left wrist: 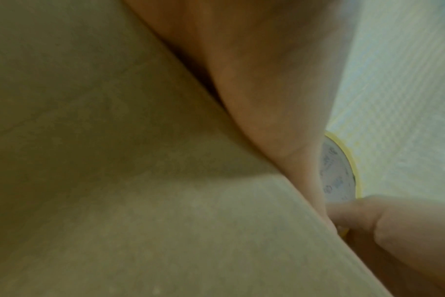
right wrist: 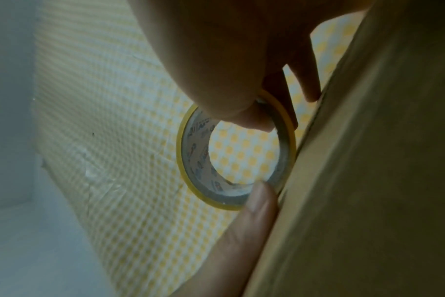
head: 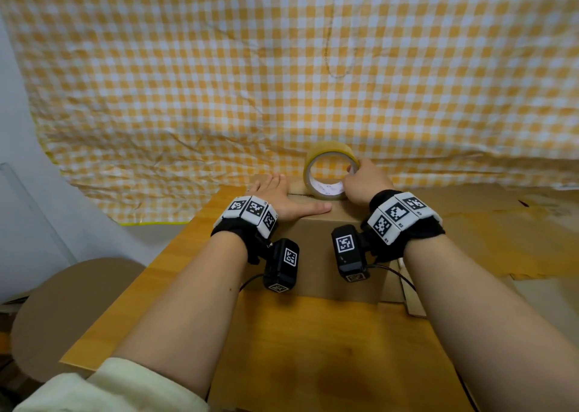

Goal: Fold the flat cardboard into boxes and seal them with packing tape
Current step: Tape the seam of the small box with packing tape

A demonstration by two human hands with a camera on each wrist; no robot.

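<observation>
A folded brown cardboard box stands on a wooden table in the head view. My left hand lies flat on the box top, fingers straight, thumb stretched right. A roll of clear packing tape stands on edge at the far rim of the box top. My right hand grips the roll on its right side, with fingers hooked into the core. The right wrist view shows the tape roll pinched at its rim against the box. In the left wrist view the box fills the frame, and the roll shows at the right.
A yellow-and-white checked cloth hangs behind the table. Flat cardboard sheets lie to the right of the box. A round brown stool sits low at the left. A white wall runs along the left.
</observation>
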